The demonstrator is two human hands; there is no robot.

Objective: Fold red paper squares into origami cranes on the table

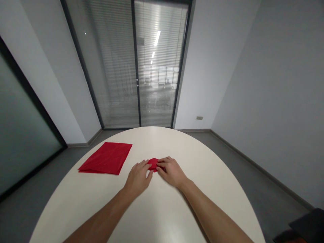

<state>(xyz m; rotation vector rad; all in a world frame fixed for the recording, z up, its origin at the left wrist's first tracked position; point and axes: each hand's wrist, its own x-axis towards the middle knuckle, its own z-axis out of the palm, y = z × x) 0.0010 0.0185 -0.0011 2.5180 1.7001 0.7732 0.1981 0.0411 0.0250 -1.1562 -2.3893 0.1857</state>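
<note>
Between my two hands, on the white table, lies a small folded red piece (153,163) with angled edges; whether it is cloth or paper I cannot make out. My left hand (138,177) has its fingertips on the piece's left edge, with the thumb low at its near side. From the right, my right hand (172,171) grips the opposite edge between thumb and fingers, covering that end. Farther left, a larger red square sheet (107,158), creased and apparently layered, lies flat and apart from both hands.
The round white table (202,202) has a curved edge all about me. Beyond it stand a glass partition (159,84) with blinds and grey walls. A dark object (308,226), partly cut off, is at the lower right, beside the table.
</note>
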